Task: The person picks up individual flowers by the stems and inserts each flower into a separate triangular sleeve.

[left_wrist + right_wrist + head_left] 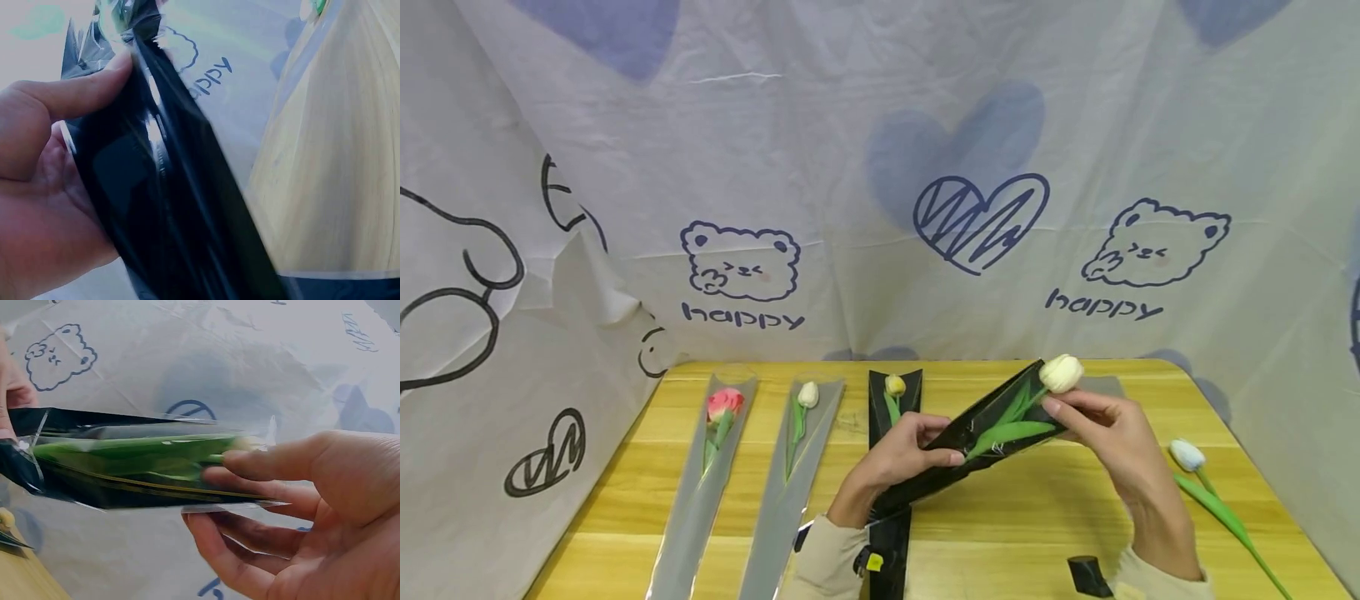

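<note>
A white tulip [1062,373] with green leaves lies in a black flower sleeve [1000,398] with a clear front, its bloom out past the top end. The sleeve is held slanted above the table, rising to the right. My left hand [898,450] grips it around the lower middle, thumb on the front, as the left wrist view shows on the glossy black sleeve [175,200]. At the sleeve's mouth my right hand [1116,437] pinches the stem just below the bloom between thumb and finger. In the right wrist view green leaves [137,456] show through the film.
On the wooden table [1000,542], left of my hands, lie grey sleeves with a pink flower [726,405] and a white tulip [808,394]. A black sleeve with a yellow tulip [895,385] lies partly under my left arm. A loose pale tulip [1187,455] is at right.
</note>
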The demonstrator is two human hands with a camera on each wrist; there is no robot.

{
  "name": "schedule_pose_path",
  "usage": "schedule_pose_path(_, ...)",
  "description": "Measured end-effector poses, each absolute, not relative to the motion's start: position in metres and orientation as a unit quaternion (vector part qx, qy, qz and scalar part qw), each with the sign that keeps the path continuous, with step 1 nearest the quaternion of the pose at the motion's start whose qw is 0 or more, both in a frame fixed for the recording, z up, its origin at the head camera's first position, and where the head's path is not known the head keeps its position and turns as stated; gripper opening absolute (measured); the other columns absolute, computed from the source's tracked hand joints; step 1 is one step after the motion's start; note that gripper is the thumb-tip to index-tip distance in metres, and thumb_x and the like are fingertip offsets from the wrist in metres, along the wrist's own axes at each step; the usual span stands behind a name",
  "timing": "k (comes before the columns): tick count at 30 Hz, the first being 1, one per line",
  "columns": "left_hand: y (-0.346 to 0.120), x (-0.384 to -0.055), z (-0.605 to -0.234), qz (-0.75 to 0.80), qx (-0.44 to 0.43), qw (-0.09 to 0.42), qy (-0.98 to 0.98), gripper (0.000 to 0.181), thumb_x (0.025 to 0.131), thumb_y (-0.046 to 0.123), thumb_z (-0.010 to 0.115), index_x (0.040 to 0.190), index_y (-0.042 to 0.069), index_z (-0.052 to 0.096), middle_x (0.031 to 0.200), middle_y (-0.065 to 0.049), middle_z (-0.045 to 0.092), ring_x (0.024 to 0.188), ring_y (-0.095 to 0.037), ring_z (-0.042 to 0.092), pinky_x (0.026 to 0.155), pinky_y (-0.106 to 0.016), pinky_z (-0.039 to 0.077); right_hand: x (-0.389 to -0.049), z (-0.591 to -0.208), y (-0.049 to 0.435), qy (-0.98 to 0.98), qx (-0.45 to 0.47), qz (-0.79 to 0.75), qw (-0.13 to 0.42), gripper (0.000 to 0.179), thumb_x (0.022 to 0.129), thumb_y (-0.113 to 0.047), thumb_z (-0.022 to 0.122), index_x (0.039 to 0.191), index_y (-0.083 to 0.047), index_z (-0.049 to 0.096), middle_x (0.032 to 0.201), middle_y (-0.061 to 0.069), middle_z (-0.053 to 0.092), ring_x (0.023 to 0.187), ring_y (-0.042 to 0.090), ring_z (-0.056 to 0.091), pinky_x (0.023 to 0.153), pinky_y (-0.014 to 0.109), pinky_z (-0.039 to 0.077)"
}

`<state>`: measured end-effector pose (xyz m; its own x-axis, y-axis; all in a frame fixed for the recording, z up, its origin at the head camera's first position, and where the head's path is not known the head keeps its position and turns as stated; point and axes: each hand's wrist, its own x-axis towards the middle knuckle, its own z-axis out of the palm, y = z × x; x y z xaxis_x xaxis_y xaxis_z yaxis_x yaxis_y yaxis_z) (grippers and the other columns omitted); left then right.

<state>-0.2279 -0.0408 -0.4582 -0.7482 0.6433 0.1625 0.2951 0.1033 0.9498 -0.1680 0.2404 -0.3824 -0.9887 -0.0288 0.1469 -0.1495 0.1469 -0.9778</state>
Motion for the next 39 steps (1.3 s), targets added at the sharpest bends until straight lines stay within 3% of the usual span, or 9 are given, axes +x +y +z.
schedule_pose_path(5, -0.046, -0.228, -0.458, 0.631, 0.267, 0.119, 0.718, 0.018, 0.094, 0.002, 0.073, 0.109, -0.007, 0.069, 0.083, 0.000, 0.066, 0.072, -0.006, 0.057, 0.072, -0.022, 0.046, -0.166, -0.380, 0.244, -0.689, 0.092, 0.714, 0.089, 0.035, 0.103, -0.012, 0.063, 0.128, 0.012, 0.062, 0.114, 0.002, 0.075, 0.100, 0.016, 0.073, 0.079, 0.033, 0.059)
schedule_pose_path(8, -0.045, -0.226, -0.455, 0.665, 0.239, 0.121, 0.697, 0.034, 0.095, 0.003, 0.072, 0.128, -0.003, 0.067, 0.102, -0.009, 0.074, 0.087, -0.010, 0.068, 0.082, -0.025, 0.052, -0.168, -0.380, 0.237, -0.696, 0.106, 0.705, 0.088, 0.037, 0.104, -0.013, 0.062, 0.134, 0.008, 0.057, 0.117, 0.006, 0.074, 0.101, 0.019, 0.073, 0.081, 0.034, 0.059)
schedule_pose_path(12, -0.044, -0.223, -0.450, 0.676, 0.239, 0.128, 0.685, 0.040, 0.097, 0.006, 0.071, 0.136, 0.001, 0.063, 0.115, -0.012, 0.072, 0.099, -0.013, 0.068, 0.090, -0.028, 0.052, -0.173, -0.381, 0.219, -0.742, 0.121, 0.653, 0.094, 0.030, 0.102, -0.012, 0.066, 0.123, 0.009, 0.063, 0.108, 0.008, 0.074, 0.095, 0.020, 0.074, 0.078, 0.035, 0.060)
schedule_pose_path(18, -0.039, -0.222, -0.446, 0.668, 0.270, 0.158, 0.675, 0.058, 0.101, 0.013, 0.067, 0.155, 0.009, 0.045, 0.135, -0.014, 0.065, 0.119, -0.017, 0.064, 0.101, -0.033, 0.049, -0.175, -0.383, 0.200, -0.755, 0.096, 0.619, 0.195, 0.016, 0.100, -0.004, 0.066, 0.105, 0.011, 0.068, 0.091, 0.008, 0.073, 0.081, 0.015, 0.072, 0.071, 0.029, 0.059)
schedule_pose_path(24, -0.034, -0.220, -0.447, 0.682, 0.232, 0.147, 0.678, 0.049, 0.111, 0.020, 0.049, 0.153, -0.003, 0.042, 0.133, -0.022, 0.063, 0.113, -0.019, 0.061, 0.095, -0.038, 0.051, -0.175, -0.382, 0.193, -0.740, 0.100, 0.600, 0.286, 0.006, 0.098, 0.003, 0.066, 0.101, 0.007, 0.069, 0.087, 0.015, 0.069, 0.076, 0.016, 0.069, 0.065, 0.026, 0.058)
schedule_pose_path(28, -0.028, -0.217, -0.445, 0.681, 0.203, 0.106, 0.695, 0.043, 0.110, 0.015, 0.049, 0.148, -0.006, 0.049, 0.144, -0.024, 0.055, 0.120, -0.024, 0.058, 0.091, -0.039, 0.054, -0.173, -0.380, 0.187, -0.750, 0.095, 0.577, 0.309, 0.006, 0.098, 0.003, 0.066, 0.102, 0.006, 0.070, 0.089, 0.018, 0.067, 0.076, 0.011, 0.068, 0.065, 0.024, 0.058)
schedule_pose_path(33, -0.021, -0.213, -0.442, 0.673, 0.201, 0.049, 0.710, 0.038, 0.109, 0.012, 0.051, 0.142, -0.007, 0.055, 0.140, -0.023, 0.059, 0.114, -0.021, 0.058, 0.087, -0.032, 0.051, -0.173, -0.379, 0.185, -0.765, 0.048, 0.534, 0.358, 0.010, 0.098, -0.002, 0.067, 0.103, 0.006, 0.071, 0.089, 0.016, 0.071, 0.072, 0.004, 0.068, 0.063, 0.018, 0.055)
schedule_pose_path(36, -0.016, -0.212, -0.441, 0.678, 0.208, 0.023, 0.705, 0.037, 0.109, 0.010, 0.052, 0.140, -0.007, 0.058, 0.139, -0.023, 0.060, 0.120, -0.025, 0.059, 0.096, -0.037, 0.050, -0.173, -0.380, 0.186, -0.765, 0.057, 0.542, 0.342, 0.014, 0.099, 0.000, 0.066, 0.111, 0.005, 0.070, 0.094, 0.016, 0.070, 0.076, 0.005, 0.069, 0.063, 0.019, 0.056)
schedule_pose_path(39, -0.011, -0.213, -0.440, 0.697, 0.201, 0.004, 0.689, 0.036, 0.108, 0.010, 0.052, 0.139, -0.008, 0.058, 0.141, -0.022, 0.058, 0.131, -0.031, 0.055, 0.108, -0.046, 0.044, -0.173, -0.381, 0.188, -0.771, 0.093, 0.565, 0.279, 0.028, 0.099, 0.005, 0.063, 0.127, 0.004, 0.064, 0.100, 0.018, 0.067, 0.082, 0.007, 0.069, 0.065, 0.024, 0.058)
